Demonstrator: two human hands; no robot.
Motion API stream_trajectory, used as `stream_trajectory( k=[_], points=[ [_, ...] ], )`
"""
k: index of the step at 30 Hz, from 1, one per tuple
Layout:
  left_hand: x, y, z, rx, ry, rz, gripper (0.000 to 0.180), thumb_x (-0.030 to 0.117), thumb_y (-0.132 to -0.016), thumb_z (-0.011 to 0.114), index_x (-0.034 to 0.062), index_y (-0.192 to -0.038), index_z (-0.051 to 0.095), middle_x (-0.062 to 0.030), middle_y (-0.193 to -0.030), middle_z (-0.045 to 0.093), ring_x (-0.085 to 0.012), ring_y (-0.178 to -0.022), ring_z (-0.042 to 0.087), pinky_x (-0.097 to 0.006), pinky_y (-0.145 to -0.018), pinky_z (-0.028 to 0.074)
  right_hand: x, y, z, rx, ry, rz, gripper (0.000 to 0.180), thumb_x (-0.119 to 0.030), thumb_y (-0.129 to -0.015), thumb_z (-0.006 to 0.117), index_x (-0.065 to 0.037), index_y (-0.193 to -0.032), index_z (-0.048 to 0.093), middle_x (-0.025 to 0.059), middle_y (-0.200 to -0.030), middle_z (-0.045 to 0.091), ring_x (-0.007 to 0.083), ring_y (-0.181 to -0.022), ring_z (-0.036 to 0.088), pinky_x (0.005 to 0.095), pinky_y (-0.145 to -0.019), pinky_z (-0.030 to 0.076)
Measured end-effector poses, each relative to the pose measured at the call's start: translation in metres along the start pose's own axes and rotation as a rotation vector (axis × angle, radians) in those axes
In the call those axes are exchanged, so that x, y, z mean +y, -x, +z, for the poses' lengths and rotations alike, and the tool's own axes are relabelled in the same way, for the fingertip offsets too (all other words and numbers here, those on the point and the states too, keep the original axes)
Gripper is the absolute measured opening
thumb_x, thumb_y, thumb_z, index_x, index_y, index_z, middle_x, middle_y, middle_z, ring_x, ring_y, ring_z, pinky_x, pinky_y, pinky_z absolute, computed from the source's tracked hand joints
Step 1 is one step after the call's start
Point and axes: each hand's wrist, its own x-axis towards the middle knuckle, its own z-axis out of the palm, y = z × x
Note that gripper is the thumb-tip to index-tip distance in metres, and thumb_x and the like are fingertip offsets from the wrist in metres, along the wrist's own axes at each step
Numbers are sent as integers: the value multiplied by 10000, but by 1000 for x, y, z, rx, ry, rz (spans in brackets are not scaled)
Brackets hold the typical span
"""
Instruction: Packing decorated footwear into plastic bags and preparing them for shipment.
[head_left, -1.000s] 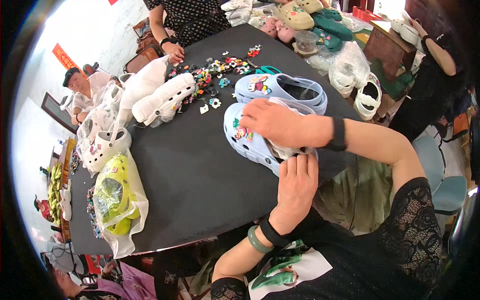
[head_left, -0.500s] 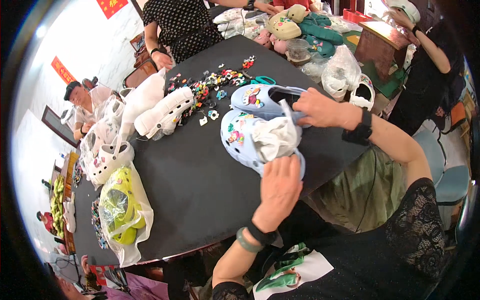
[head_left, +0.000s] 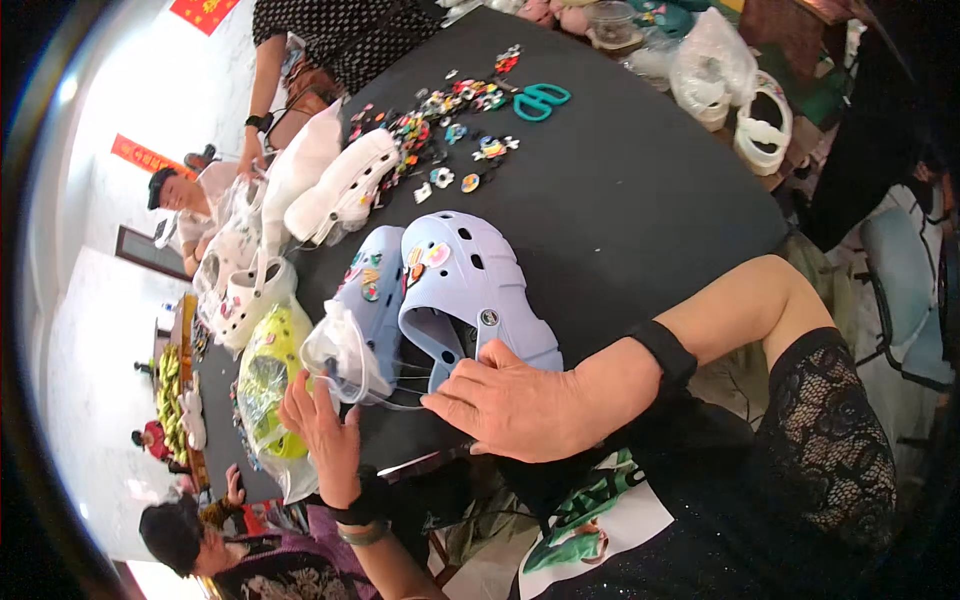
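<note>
A pair of light blue clogs (head_left: 470, 250) with colourful charms on the toes lies on the black table, heels toward me. My right hand (head_left: 525, 405) is closed on the heel strap of the right clog. By the heel of the left clog (head_left: 375, 265), my left hand (head_left: 322, 430) has its fingers curled at the edge; part of its grip is hidden. White crumpled stuffing (head_left: 345, 350) fills that clog's opening. Thin clear strands stretch between the two heels, between my hands.
Loose charms (head_left: 420, 130) lie scattered beyond the clogs, near teal scissors (head_left: 541, 102). Bagged lime-green clogs (head_left: 270, 370) and white clogs (head_left: 345, 190) stand at the left. More bagged white clogs (head_left: 710, 70) are at the far right. Other people sit or stand around the table (head_left: 640, 190).
The light blue clogs have moved left and nearer to me and turned, heels now toward me. Both hands went with them. My view has shifted, and the scissors show fully.
</note>
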Motion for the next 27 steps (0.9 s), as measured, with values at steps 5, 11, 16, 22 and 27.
stream_trajectory(
  k=[5, 11, 16, 22, 27],
  points=[
    [59, 7, -36, -30, 1197, -533, 431, 128, -932, 486, -97, -1290, 404, -228, -1300, 463, -319, -1188, 473, -391, -1056, 316, 36, -24, -35, 353, -6, -351, 211, -134, -739, 586, 20, -878, 552, 218, -1104, 500, 330, -987, 531, 384, -789, 492],
    [120, -40, -38, -448, 2121, -622, 525, 287, -990, 371, -148, -1285, 342, -301, -1372, 363, -416, -1305, 328, -451, -1122, 245, 177, -48, -35, 208, -40, 150, 448, -319, -880, 519, 7, -1186, 498, 210, -1164, 504, 362, -1113, 474, 430, -977, 372],
    [130, -69, 2, -623, 2326, -802, 478, 287, -1002, 343, -81, -1309, 350, -211, -1349, 430, -327, -1278, 386, -439, -1102, 262, 146, -38, -17, 95, -271, 559, 653, -451, -926, 433, 37, -1345, 317, 242, -1296, 388, 439, -1198, 363, 467, -1010, 304],
    [75, -55, -18, -583, 2067, -904, 445, 240, -991, 385, -70, -1311, 367, -178, -1296, 489, -266, -1188, 486, -403, -1033, 357, 99, -8, -5, -102, -473, 459, 759, -480, -863, 525, -36, -1392, 211, 299, -1325, 263, 497, -1154, 406, 501, -988, 351],
    [86, -37, -1, -410, 2058, -895, 438, 210, -994, 381, -38, -1350, 323, -171, -1350, 444, -285, -1242, 439, -437, -1077, 306, 158, -28, -52, -152, 63, 283, 259, -198, -823, 543, -89, -1041, 631, 164, -908, 631, 353, -863, 616, 443, -760, 499]
  ],
)
